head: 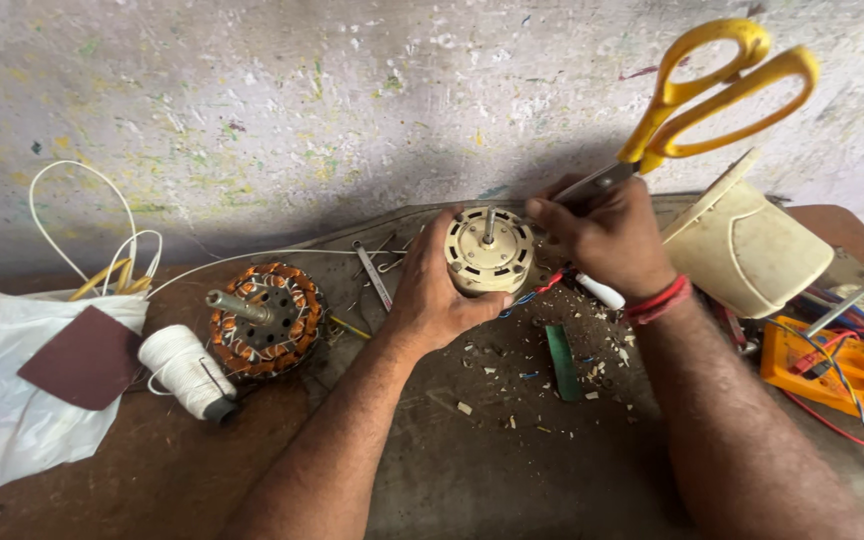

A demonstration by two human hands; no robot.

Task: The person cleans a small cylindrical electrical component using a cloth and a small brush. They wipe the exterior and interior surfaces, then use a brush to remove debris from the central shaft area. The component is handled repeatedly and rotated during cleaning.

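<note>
Our left hand [437,290] fingers are wrapped tight round the cream fan motor [490,252] at frame centre; our right hand [602,235] is clamped on the yellow-handled scissors [697,100], blades poking in beside the motor. One slip could nick the red and blue wires [537,290] below, or our thumb.

The scissors [697,100] at two o'clock have bright yellow handles and grey metal blades, and just below them the small motor [490,252] at the centre is cream with a silver shaft, while the plastic housing [742,245] at three o'clock is the same pale cream. At nine o'clock the stator [267,318] shows copper-orange windings banded with white ties around a dark core, beside a white spool of thread [187,372], a maroon sheet of sandpaper [82,358] on a white bag [2,410], and white cord [82,215]. The bench [512,470] is dull grey-brown flecked with pale chips and bears a green strip [561,362], an orange meter [837,375] with red and blue leads lies at four o'clock, a red band [658,300] rings the wrist, and the wall [302,100] is off-white speckled with green, yellow and purple.
</note>
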